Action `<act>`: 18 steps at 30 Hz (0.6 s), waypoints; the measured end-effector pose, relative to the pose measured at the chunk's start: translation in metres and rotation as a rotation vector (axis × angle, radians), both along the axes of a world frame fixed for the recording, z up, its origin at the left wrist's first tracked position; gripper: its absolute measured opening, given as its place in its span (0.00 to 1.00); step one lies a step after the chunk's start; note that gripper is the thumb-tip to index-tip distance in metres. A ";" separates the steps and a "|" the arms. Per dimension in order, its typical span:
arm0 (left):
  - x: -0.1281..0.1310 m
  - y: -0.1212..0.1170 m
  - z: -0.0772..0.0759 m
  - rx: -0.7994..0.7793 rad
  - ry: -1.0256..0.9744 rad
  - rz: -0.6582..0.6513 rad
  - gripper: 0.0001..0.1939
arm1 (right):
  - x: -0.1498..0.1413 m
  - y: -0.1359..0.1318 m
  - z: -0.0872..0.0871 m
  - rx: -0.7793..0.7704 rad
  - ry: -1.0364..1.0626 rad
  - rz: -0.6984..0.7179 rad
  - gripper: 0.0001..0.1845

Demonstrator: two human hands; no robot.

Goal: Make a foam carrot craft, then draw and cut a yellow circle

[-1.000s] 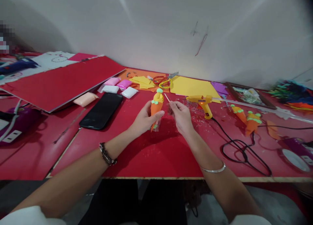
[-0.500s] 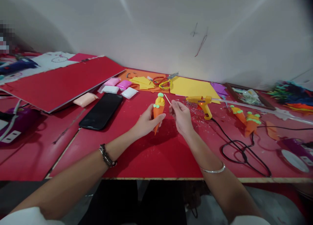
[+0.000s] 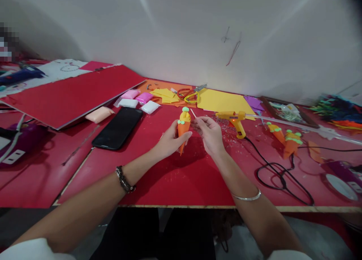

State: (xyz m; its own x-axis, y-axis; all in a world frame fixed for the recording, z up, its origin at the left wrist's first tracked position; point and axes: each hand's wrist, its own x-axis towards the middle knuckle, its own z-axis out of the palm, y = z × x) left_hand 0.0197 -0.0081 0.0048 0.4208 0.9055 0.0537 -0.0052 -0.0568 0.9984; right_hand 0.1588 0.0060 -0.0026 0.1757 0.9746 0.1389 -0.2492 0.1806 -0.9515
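Observation:
My left hand (image 3: 171, 139) is closed around an orange paper cone (image 3: 183, 130) topped with yellow clay and pale green clay balls. The cone stands almost upright, its tip pointing down over the red table. Just to its right, my right hand (image 3: 209, 133) pinches a thin pale stick (image 3: 193, 113) between thumb and fingertips. The stick leans up and left, close to the yellow clay; whether its end touches the clay I cannot tell. Two similar cones, a smaller one (image 3: 275, 133) and a wider one (image 3: 292, 143), lie on the right side of the table.
A yellow glue gun (image 3: 233, 118) with a lit orange light lies right of my hands, its black cord (image 3: 271, 163) looped nearby. On the left are a black phone (image 3: 117, 128), clay packets (image 3: 149, 107) and a red board (image 3: 82, 90). Scissors (image 3: 192, 94) and yellow paper (image 3: 223, 101) lie behind.
The cone stays in my left hand almost unmoved. My right hand has shifted very slightly, with its fingers a little more spread, still pinching the stick.

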 end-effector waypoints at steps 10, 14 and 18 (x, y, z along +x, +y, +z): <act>0.001 0.000 -0.001 0.004 0.009 0.041 0.18 | -0.002 -0.001 0.002 0.017 -0.082 0.008 0.10; 0.001 0.001 -0.003 0.014 0.004 0.041 0.18 | -0.001 -0.002 0.002 0.019 -0.079 -0.018 0.08; 0.002 0.000 -0.002 0.002 -0.006 0.039 0.18 | 0.000 -0.001 0.002 0.037 -0.133 -0.068 0.07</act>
